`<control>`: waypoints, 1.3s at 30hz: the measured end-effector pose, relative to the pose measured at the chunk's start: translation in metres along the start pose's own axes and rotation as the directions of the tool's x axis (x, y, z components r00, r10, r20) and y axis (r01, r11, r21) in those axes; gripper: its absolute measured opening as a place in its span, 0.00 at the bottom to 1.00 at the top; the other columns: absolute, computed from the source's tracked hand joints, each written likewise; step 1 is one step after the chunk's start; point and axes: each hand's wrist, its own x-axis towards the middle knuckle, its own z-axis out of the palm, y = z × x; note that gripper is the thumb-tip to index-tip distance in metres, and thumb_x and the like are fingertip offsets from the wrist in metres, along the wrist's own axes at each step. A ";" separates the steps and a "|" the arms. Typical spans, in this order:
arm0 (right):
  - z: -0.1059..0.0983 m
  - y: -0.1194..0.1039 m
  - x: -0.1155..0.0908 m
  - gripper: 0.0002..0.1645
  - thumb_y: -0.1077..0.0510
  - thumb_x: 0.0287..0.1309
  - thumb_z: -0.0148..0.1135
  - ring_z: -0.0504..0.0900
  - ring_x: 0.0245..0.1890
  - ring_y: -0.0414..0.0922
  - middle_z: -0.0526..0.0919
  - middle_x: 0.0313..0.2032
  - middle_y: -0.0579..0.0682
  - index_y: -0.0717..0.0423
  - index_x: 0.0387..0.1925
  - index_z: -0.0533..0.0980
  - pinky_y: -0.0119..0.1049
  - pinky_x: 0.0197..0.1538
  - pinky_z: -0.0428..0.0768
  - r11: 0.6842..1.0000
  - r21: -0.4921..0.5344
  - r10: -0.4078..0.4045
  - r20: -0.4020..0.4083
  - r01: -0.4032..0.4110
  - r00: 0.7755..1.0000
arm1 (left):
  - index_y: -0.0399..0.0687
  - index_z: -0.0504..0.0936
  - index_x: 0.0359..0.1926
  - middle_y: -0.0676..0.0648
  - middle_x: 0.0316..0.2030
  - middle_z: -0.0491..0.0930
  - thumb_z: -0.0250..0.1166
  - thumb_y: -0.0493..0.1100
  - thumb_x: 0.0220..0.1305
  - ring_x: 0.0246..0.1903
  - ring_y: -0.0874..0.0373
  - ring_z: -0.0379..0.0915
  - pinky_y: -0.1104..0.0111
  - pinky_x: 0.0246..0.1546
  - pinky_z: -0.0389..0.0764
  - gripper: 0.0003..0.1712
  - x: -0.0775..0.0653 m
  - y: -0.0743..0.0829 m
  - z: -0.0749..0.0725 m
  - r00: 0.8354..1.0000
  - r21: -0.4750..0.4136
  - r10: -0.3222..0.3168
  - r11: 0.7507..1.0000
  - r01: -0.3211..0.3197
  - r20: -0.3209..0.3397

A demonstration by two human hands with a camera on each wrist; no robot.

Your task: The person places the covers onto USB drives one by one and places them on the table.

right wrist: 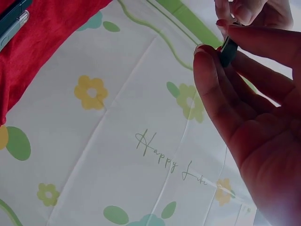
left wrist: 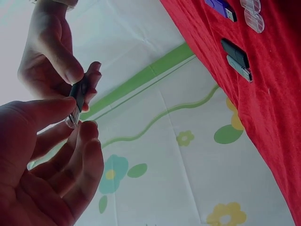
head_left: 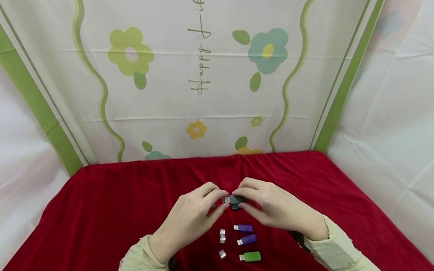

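In the head view my right hand (head_left: 272, 200) pinches a dark USB flash drive (head_left: 236, 199) between thumb and fingers, its metal plug pointing left. My left hand (head_left: 191, 212) meets it from the other side, thumb and forefinger pinching around the plug end. A clear cap (left wrist: 71, 121) sits over that end in the left wrist view. From the right wrist view, the drive's dark body (right wrist: 228, 52) shows between the right fingertips, and the plug is mostly hidden. Below the hands a black and a grey flash drive (left wrist: 239, 66) lie side by side on the red cloth.
Two purple flash drives (head_left: 245, 228) and a green one (head_left: 252, 256) lie on the red cloth (head_left: 114, 214), nearer the body. Left of them are three clear caps (head_left: 222, 254). Flower-printed white curtains (head_left: 163, 93) enclose the back and sides.
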 end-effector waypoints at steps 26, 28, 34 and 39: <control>-0.005 0.000 -0.002 0.17 0.70 0.53 0.69 0.75 0.36 0.32 0.77 0.42 0.43 0.56 0.45 0.80 0.21 0.40 0.75 1.000 -0.023 0.001 -0.021 -0.002 1.000 | 0.45 0.85 0.40 0.55 0.33 0.76 0.74 0.43 0.58 0.22 0.68 0.66 0.82 0.21 0.68 0.11 0.004 0.003 -0.001 1.000 0.055 -0.008 0.998 0.008 0.008; -0.005 0.000 -0.003 0.17 0.71 0.52 0.69 0.76 0.36 0.32 0.77 0.41 0.43 0.57 0.45 0.80 0.22 0.41 0.75 1.000 -0.021 -0.001 -0.024 0.000 1.000 | 0.45 0.85 0.40 0.55 0.33 0.76 0.74 0.42 0.58 0.22 0.68 0.66 0.82 0.21 0.68 0.11 0.004 0.003 -0.001 1.000 0.053 -0.006 0.999 0.005 0.009; -0.003 0.001 -0.002 0.18 0.72 0.51 0.70 0.76 0.36 0.32 0.77 0.41 0.44 0.56 0.45 0.80 0.22 0.41 0.75 1.000 -0.016 -0.018 -0.021 0.018 1.000 | 0.44 0.85 0.40 0.55 0.33 0.77 0.75 0.42 0.57 0.22 0.68 0.67 0.82 0.21 0.69 0.11 0.002 0.003 -0.001 1.000 0.055 0.004 0.998 -0.004 -0.005; -0.003 0.000 -0.002 0.18 0.71 0.52 0.70 0.75 0.36 0.32 0.77 0.41 0.43 0.56 0.45 0.80 0.21 0.40 0.75 1.000 -0.015 -0.026 -0.020 0.025 0.999 | 0.44 0.85 0.41 0.55 0.34 0.77 0.73 0.43 0.59 0.23 0.68 0.67 0.81 0.21 0.70 0.11 0.001 0.003 -0.001 1.000 0.059 0.003 0.998 -0.003 0.006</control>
